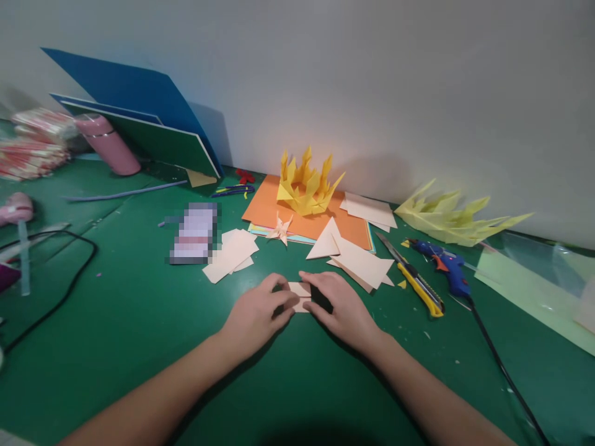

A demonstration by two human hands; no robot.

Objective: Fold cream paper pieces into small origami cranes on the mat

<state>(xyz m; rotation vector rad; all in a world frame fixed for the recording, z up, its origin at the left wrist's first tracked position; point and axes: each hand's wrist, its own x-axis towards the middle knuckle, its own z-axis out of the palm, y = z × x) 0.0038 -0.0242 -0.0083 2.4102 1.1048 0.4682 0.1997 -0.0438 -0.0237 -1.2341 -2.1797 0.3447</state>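
A small cream paper piece (300,295) lies on the green table (139,322) between my hands. My left hand (256,313) presses on its left end with fingers curled down. My right hand (337,306) presses on its right end, fingers bent over the paper. Both hands hide most of the piece. Just beyond them lie loose cream paper sheets (231,253) on the left and cream paper triangles (357,257) on the right.
An orange sheet stack (264,210) carries a yellow folded paper crown (307,183) and a small cream folded star (281,228). A yellow utility knife (416,282) and blue glue gun (444,263) lie right. A black cable (56,291), pink bottle (109,145) and boards (153,133) stand left.
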